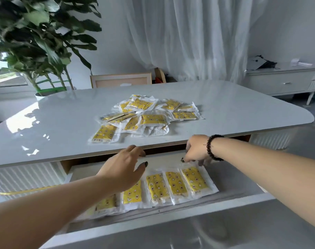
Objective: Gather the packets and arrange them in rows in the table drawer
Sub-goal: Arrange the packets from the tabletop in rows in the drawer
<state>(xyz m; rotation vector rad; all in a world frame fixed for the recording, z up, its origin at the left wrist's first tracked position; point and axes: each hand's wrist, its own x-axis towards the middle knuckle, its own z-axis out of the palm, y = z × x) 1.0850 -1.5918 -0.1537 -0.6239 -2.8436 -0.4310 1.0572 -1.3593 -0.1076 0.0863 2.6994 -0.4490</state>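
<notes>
Head view, centre of frame: both hands reach into the open drawer (171, 215) below the bench (63, 126) edge. Left hand (125, 169), lower centre, is held palm down above the drawer with fingers loosely extended; it grips nothing. It covers part of the packets beneath it. Right hand (196, 150), right of centre, points fingers down at the back of the drawer, the fingertips (184, 159) at or on the top edge of the rightmost packet (195, 179); whether they pinch it cannot be told. A dark bead bracelet (211, 148) sits on the right wrist.

Drawer contents: one row of yellow packets (164, 186) in clear wrappers, laid side by side, flat, long sides parallel, edges touching or slightly overlapping. The row runs from lower left, under the left forearm, to the right-hand packet. The strip of drawer floor behind the row is bare.

Bench top, upper centre: a loose pile of packets (147, 114) of the same kind, overlapping at mixed angles; one lies at the near-left edge of the pile, close to the bench rim.

Surroundings: a leafy plant (39, 38) at upper left, a white curtain (189, 36) upper centre, a pale sideboard (282, 81) at upper right.
</notes>
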